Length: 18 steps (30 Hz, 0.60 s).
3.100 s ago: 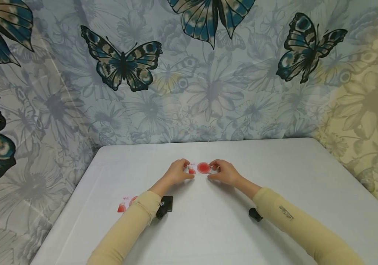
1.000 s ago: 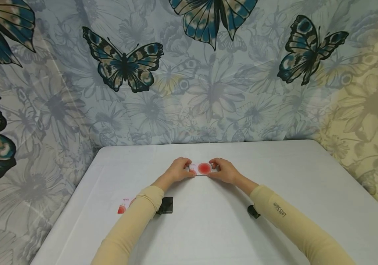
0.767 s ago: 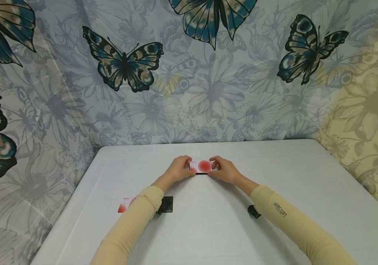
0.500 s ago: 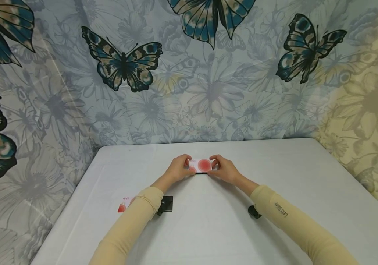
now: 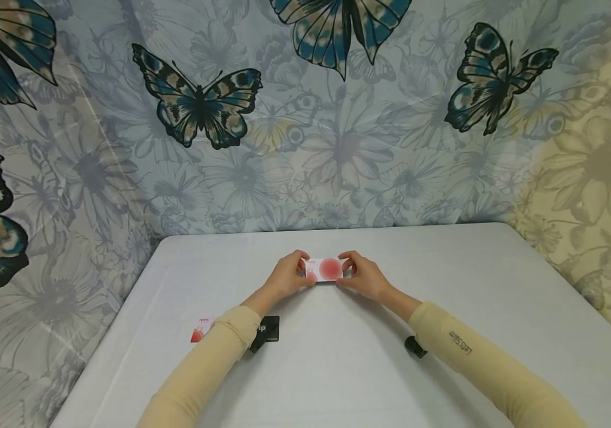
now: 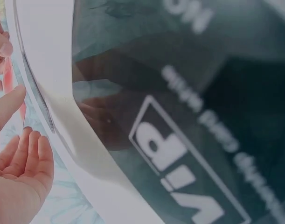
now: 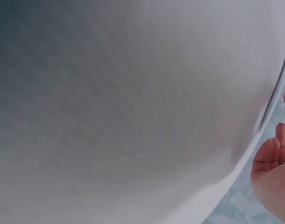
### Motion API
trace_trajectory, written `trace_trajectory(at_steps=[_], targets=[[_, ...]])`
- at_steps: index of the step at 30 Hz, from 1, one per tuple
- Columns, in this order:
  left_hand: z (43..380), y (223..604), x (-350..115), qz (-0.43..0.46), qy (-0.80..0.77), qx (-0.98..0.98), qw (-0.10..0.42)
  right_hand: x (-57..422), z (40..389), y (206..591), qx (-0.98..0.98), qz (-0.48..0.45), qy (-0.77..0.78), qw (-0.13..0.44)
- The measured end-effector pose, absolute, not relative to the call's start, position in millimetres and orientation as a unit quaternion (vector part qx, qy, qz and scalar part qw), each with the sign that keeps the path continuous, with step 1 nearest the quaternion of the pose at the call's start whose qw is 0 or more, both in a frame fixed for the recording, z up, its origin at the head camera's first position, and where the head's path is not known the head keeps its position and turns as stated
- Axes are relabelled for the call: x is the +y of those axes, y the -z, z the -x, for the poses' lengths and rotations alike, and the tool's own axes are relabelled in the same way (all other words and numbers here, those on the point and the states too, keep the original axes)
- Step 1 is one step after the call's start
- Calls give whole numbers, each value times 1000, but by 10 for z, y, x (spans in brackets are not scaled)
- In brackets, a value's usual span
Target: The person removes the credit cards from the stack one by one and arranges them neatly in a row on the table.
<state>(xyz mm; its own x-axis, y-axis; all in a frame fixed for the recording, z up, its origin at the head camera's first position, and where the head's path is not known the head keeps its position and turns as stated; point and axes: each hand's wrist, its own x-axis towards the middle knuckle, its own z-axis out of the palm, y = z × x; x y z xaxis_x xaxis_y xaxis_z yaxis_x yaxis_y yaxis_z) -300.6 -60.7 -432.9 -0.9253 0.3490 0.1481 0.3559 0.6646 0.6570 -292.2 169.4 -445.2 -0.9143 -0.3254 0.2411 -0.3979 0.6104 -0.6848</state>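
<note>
A small white card [image 5: 313, 267] with a large pink-red circle is held lengthwise between both hands, over the far middle of the table. My left hand [image 5: 285, 276] pinches its left end between thumb and fingers; my right hand [image 5: 367, 277] pinches the right end the same way. Along the card's near edge runs a thin dark line. In the left wrist view the held card [image 6: 8, 77] appears edge-on beside the left hand [image 6: 25, 177]. The right wrist view catches only part of the right hand [image 7: 273, 177] at its right border.
Near my left wrist lies a black card [image 5: 270, 329], whose "vip" lettering fills much of the left wrist view. Left of it, a white and red card [image 5: 199, 330] is partly covered by the sleeve. The white table [image 5: 337, 368] ends at a butterfly-patterned backdrop [image 5: 305, 148].
The card between the hands has tilted so that more of its face shows than three seconds ago. Both hands keep hold of its ends and have barely moved. The cards on the table lie unchanged.
</note>
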Motion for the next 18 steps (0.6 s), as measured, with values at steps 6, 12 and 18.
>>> trace_trajectory(at_steps=[6, 12, 18], targets=[[2939, 4304, -637, 203, 361, -910, -1, 1697, 2849, 4455, -890, -206, -405, 47], [2845, 4275, -685, 209, 362, -909, -3, 1675, 2748, 4439, -883, -215, -414, 47], [2738, 4254, -723, 208, 360, -909, -15, 1649, 2646, 4417, -885, -215, -411, 40]])
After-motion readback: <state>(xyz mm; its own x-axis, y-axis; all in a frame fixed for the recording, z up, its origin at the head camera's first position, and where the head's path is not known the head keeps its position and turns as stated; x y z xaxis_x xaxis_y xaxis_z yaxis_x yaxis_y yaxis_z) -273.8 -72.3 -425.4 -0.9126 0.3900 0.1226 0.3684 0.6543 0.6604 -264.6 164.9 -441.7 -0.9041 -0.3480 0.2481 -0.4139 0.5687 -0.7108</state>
